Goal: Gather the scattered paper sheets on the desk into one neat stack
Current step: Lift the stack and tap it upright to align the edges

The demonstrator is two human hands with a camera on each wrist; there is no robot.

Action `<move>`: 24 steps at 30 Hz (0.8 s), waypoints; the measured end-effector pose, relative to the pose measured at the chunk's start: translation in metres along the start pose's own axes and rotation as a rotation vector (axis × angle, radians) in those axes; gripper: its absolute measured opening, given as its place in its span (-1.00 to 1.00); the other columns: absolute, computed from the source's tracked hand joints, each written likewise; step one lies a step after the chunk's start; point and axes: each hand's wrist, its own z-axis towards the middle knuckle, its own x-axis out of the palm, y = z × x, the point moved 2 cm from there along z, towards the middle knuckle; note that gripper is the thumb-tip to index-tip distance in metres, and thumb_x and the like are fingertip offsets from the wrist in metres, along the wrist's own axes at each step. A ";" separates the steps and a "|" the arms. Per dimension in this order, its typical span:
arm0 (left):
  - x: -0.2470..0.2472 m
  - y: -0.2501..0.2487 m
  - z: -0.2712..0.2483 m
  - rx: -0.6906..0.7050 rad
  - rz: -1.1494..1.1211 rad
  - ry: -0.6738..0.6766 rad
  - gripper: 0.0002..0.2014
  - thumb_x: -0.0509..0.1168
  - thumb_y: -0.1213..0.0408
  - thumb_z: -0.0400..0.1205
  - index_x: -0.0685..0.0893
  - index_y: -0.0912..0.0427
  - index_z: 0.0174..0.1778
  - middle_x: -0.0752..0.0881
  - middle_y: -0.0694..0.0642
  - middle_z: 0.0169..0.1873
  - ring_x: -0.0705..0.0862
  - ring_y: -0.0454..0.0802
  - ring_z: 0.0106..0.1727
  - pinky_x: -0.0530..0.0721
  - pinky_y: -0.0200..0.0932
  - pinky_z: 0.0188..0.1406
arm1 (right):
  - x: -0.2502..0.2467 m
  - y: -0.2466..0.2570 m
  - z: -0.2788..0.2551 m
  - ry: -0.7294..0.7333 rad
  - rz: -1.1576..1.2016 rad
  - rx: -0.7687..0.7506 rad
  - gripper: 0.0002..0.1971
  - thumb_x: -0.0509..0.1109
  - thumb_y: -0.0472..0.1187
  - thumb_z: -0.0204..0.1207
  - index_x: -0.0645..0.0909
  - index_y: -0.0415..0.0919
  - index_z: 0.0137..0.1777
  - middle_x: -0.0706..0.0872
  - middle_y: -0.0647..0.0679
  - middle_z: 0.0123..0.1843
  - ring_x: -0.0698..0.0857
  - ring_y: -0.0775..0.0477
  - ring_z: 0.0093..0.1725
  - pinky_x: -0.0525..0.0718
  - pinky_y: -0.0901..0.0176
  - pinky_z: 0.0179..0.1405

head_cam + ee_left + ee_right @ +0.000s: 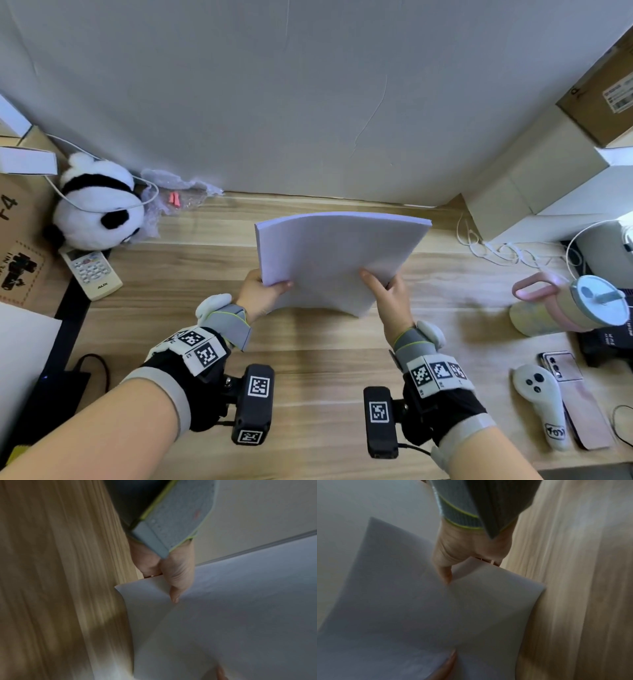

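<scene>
The stack of paper sheets (337, 255) is lifted above the middle of the wooden counter (308, 359), tilted with its far edge raised toward the grey wall (308, 85) and its near edge bowed downward between the two hands. The left hand (260, 291) pinches the stack's near left corner, thumb on top and fingers hidden beneath. The right hand (388, 291) pinches the near right side the same way, its thumb lying across the top sheet. In both wrist views a thumb presses the white paper, the wood grain beside it. On the counter's left lie a plush panda (97, 205) and a remote control (90, 272); at the right stand a pink-handled tumbler (575, 305), a white controller (541, 407) and a phone (561, 366).
</scene>
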 end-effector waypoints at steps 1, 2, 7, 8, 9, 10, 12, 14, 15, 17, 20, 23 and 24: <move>0.000 -0.001 0.001 -0.004 -0.002 -0.002 -0.85 0.39 0.42 0.55 0.59 0.11 -0.26 0.62 0.16 -0.07 0.56 0.05 0.00 0.46 -0.20 0.02 | 0.000 -0.003 -0.001 -0.011 0.024 0.012 -0.80 0.39 -0.37 0.50 0.58 -0.12 0.07 0.73 0.00 -0.03 0.69 0.27 -0.15 0.62 0.40 -0.11; 0.000 -0.002 0.001 -0.002 0.002 -0.009 -0.85 0.40 0.42 0.55 0.60 0.11 -0.26 0.63 0.17 -0.07 0.56 0.05 0.00 0.47 -0.18 0.02 | 0.000 -0.003 -0.002 -0.023 0.054 0.010 -0.80 0.38 -0.38 0.49 0.58 -0.09 0.02 0.72 0.02 -0.07 0.69 0.31 -0.19 0.62 0.47 -0.17; -0.004 -0.005 0.005 0.002 0.000 0.001 -0.76 0.46 0.41 0.50 0.68 0.21 0.07 0.67 0.14 -0.05 0.61 0.04 0.01 0.49 -0.20 0.02 | 0.000 0.003 0.004 -0.035 0.154 -0.032 -0.79 0.31 -0.44 0.47 0.56 -0.18 0.03 0.67 0.05 -0.16 0.65 0.41 -0.36 0.59 0.58 -0.34; -0.004 -0.004 0.005 0.003 0.006 0.002 -0.71 0.45 0.42 0.50 0.69 0.27 0.14 0.67 0.13 -0.03 0.60 0.03 0.02 0.48 -0.21 0.02 | 0.002 0.003 0.004 -0.027 0.160 -0.025 -0.77 0.32 -0.41 0.43 0.56 -0.21 0.07 0.66 0.05 -0.18 0.65 0.37 -0.34 0.58 0.59 -0.35; -0.004 -0.003 0.004 0.003 0.009 0.004 -0.68 0.44 0.43 0.51 0.68 0.32 0.19 0.66 0.11 -0.01 0.59 0.01 0.03 0.47 -0.22 0.02 | 0.003 0.000 0.005 -0.026 0.159 -0.008 -0.72 0.32 -0.34 0.35 0.56 -0.23 0.08 0.65 0.06 -0.19 0.64 0.30 -0.31 0.57 0.60 -0.37; -0.003 -0.002 0.003 0.006 0.012 0.003 -0.69 0.42 0.45 0.52 0.67 0.31 0.19 0.64 0.11 0.00 0.58 0.00 0.04 0.46 -0.22 0.02 | 0.005 -0.002 0.004 -0.032 0.155 0.011 -0.66 0.29 -0.28 0.28 0.57 -0.23 0.09 0.64 0.06 -0.21 0.62 0.23 -0.28 0.56 0.60 -0.39; -0.001 0.001 0.002 0.006 0.008 0.008 -0.76 0.40 0.47 0.54 0.62 0.19 0.10 0.62 0.12 0.00 0.56 -0.01 0.03 0.45 -0.22 0.02 | 0.007 -0.007 0.005 -0.049 0.141 0.030 -0.64 0.24 -0.25 0.22 0.57 -0.25 0.05 0.61 0.07 -0.25 0.55 0.15 -0.25 0.52 0.62 -0.41; 0.000 0.001 0.002 -0.006 0.021 0.013 -0.81 0.39 0.45 0.55 0.57 0.13 -0.03 0.61 0.13 -0.01 0.58 0.01 -0.06 0.45 -0.21 0.02 | 0.007 -0.010 0.006 -0.058 0.140 0.036 -0.68 0.22 -0.25 0.23 0.57 -0.26 0.01 0.59 0.07 -0.26 0.52 0.13 -0.24 0.51 0.62 -0.40; 0.000 0.002 0.003 -0.018 0.036 0.021 -0.82 0.38 0.45 0.56 0.56 0.10 -0.09 0.60 0.12 -0.02 0.57 0.00 -0.08 0.45 -0.21 0.00 | 0.007 -0.011 0.007 -0.058 0.139 0.033 -0.68 0.22 -0.25 0.23 0.57 -0.26 0.00 0.59 0.07 -0.26 0.52 0.13 -0.24 0.50 0.62 -0.39; -0.002 0.002 0.005 -0.048 0.066 0.029 -0.83 0.35 0.47 0.57 0.54 0.10 -0.16 0.59 0.12 -0.10 0.54 0.02 -0.02 0.50 -0.24 -0.15 | 0.007 -0.010 0.008 -0.050 0.131 0.019 -0.69 0.23 -0.25 0.26 0.57 -0.25 0.01 0.60 0.09 -0.24 0.53 0.15 -0.22 0.51 0.64 -0.38; -0.006 0.001 0.006 -0.071 0.102 0.053 -0.76 0.33 0.45 0.58 0.51 0.04 -0.30 0.55 -0.04 -0.32 0.51 0.02 0.01 0.49 -0.27 -0.28 | 0.006 -0.007 0.010 -0.039 0.126 -0.003 -0.83 0.25 -0.38 0.47 0.59 -0.14 -0.07 0.61 0.12 -0.22 0.56 0.26 -0.25 0.51 0.65 -0.36; -0.008 0.002 0.006 -0.092 0.114 0.058 -0.85 0.35 0.39 0.59 0.61 0.15 0.04 0.62 0.05 -0.13 0.53 0.02 0.06 0.44 -0.22 -0.01 | 0.004 -0.012 0.014 -0.016 0.036 -0.042 -0.68 0.14 -0.46 0.57 0.57 -0.03 -0.18 0.59 0.11 -0.21 0.53 0.27 -0.24 0.49 0.63 -0.31; -0.007 0.002 0.006 -0.094 0.121 0.053 -0.75 0.35 0.38 0.59 0.63 0.22 0.19 0.64 0.11 -0.03 0.56 0.05 0.07 0.44 -0.21 0.02 | 0.003 -0.013 0.014 -0.001 -0.009 -0.054 -0.69 0.13 -0.45 0.57 0.56 -0.05 -0.19 0.58 0.08 -0.20 0.50 0.20 -0.20 0.49 0.61 -0.30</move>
